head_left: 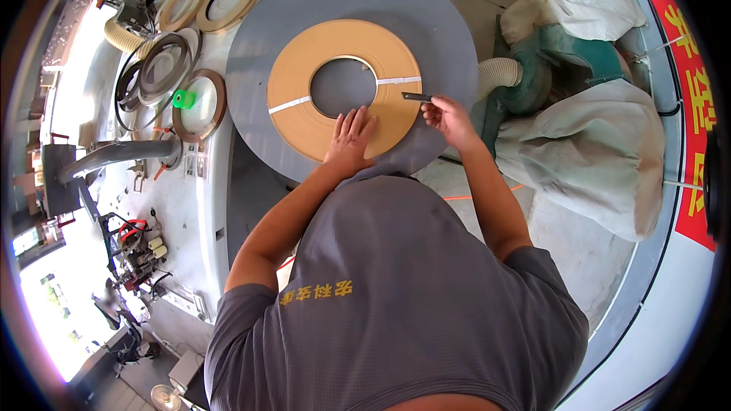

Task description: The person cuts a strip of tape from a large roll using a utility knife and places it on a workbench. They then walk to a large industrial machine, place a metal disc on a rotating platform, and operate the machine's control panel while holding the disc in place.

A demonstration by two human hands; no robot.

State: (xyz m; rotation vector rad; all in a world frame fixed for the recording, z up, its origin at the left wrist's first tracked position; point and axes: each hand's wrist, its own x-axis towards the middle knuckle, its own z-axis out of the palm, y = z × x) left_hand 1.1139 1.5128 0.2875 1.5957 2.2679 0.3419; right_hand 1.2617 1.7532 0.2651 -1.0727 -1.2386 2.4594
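Lying on a round gray table point(449, 38), the tan coil point(293, 61) is supporting the flat left hand point(351, 139); apart, the right hand point(451, 119) is clasping a dark tool point(416, 97). Rightward, a green machine point(527, 76) is standing.

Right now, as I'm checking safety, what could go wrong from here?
If the slim dark tool in the right hand is sharp, which I cannot tell, a slip could nick the tan coil or the left hand resting on it. The coil might loosen if its white bands came off.
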